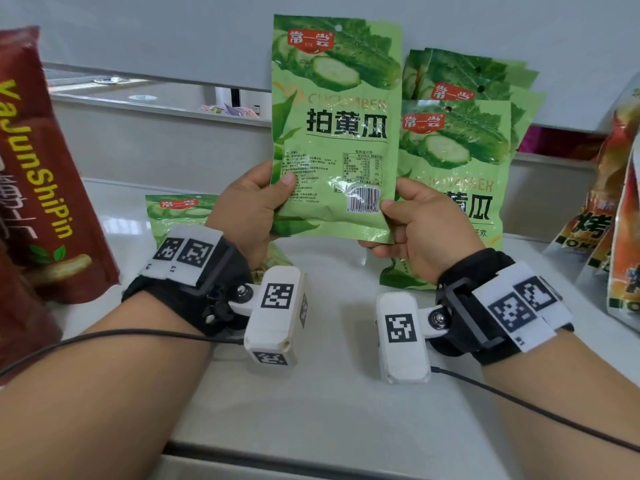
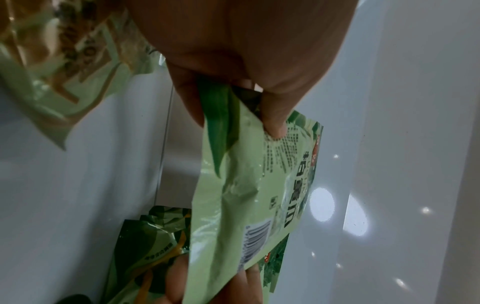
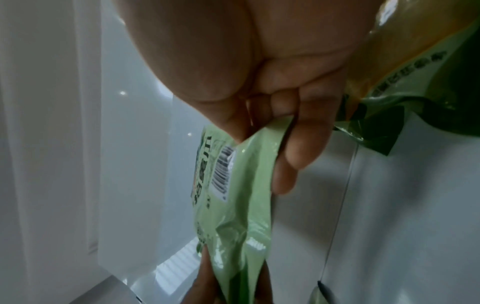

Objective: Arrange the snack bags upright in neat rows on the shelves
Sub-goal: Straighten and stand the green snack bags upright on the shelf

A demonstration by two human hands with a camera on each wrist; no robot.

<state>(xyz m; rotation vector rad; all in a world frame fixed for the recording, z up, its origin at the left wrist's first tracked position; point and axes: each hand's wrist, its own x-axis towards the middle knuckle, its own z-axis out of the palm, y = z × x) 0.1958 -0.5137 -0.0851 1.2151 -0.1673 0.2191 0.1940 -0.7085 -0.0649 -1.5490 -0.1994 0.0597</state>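
Note:
A light green cucumber snack bag (image 1: 334, 129) is held upright above the white shelf (image 1: 329, 393), printed face toward me. My left hand (image 1: 258, 206) pinches its lower left corner, thumb on the front. My right hand (image 1: 408, 223) pinches its lower right corner by the barcode. The left wrist view shows the same bag (image 2: 241, 195) edge-on between thumb and fingers, and the right wrist view shows the bag (image 3: 241, 195) likewise. Several matching green bags (image 1: 464, 140) lean against the back wall at right. Another green bag (image 1: 180, 211) lies flat behind my left wrist.
A dark red snack bag (image 1: 48, 174) stands close at the left edge. Orange snack bags (image 1: 613, 216) stand at the right edge. Thin black cables (image 1: 519, 403) run from both wrist units across the shelf front.

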